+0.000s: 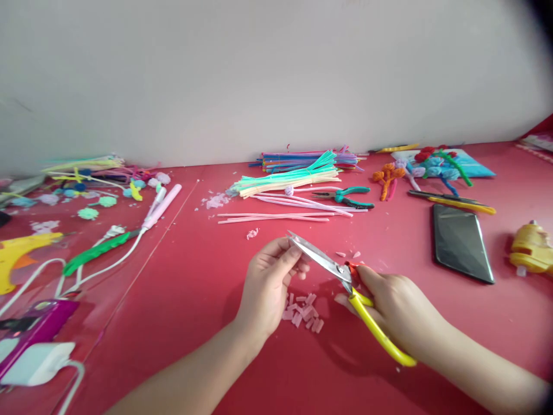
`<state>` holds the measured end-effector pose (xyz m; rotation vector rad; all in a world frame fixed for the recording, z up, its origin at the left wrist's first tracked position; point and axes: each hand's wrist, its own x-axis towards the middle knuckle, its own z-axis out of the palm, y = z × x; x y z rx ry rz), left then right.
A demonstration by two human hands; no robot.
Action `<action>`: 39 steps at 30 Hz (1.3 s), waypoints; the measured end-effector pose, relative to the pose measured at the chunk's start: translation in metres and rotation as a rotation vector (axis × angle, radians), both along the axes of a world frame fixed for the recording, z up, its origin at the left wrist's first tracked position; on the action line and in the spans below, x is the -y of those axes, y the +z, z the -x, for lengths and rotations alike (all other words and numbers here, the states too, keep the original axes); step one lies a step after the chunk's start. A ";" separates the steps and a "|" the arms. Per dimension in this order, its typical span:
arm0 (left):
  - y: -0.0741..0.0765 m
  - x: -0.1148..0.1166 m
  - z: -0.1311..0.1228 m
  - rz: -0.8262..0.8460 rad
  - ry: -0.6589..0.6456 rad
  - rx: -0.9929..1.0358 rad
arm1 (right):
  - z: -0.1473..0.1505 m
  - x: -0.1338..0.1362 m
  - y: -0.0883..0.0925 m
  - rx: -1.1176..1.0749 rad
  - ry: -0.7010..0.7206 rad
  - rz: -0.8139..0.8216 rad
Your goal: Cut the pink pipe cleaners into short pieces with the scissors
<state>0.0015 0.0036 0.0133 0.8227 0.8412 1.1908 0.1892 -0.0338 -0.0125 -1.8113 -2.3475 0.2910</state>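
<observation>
My right hand (pixel 393 308) grips yellow-handled scissors (pixel 328 265), blades pointing up and left, closed or nearly closed. My left hand (pixel 270 282) is pinched at the blade tip; whatever it pinches is too small to make out. Under both hands lies a small heap of cut pink pieces (pixel 302 314) on the red table (pixel 194 300). Long pink strips (pixel 276 217) lie a little farther back.
Bundles of coloured strips (pixel 298 170) and green-handled pliers (pixel 348 197) lie behind. A black phone (pixel 461 242), a yellow glue gun (pixel 532 248) and pipe-cleaner flowers (pixel 427 167) are at right. At left are cables, a green feather-like piece (pixel 97 252), another glue gun (pixel 17 253).
</observation>
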 end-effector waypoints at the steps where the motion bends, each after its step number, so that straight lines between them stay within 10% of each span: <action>1: 0.000 0.000 0.000 0.004 0.003 0.000 | 0.000 0.000 0.000 -0.003 0.001 -0.002; 14: 0.000 0.000 0.000 0.017 -0.022 -0.008 | 0.000 -0.005 0.004 -0.084 -0.065 0.042; 26: 0.000 0.011 -0.010 0.186 -0.596 -0.237 | 0.011 -0.005 0.026 -0.983 -0.186 0.472; 39: -0.001 0.017 -0.012 0.030 -0.479 -0.530 | 0.015 -0.003 0.038 -0.880 -0.220 0.475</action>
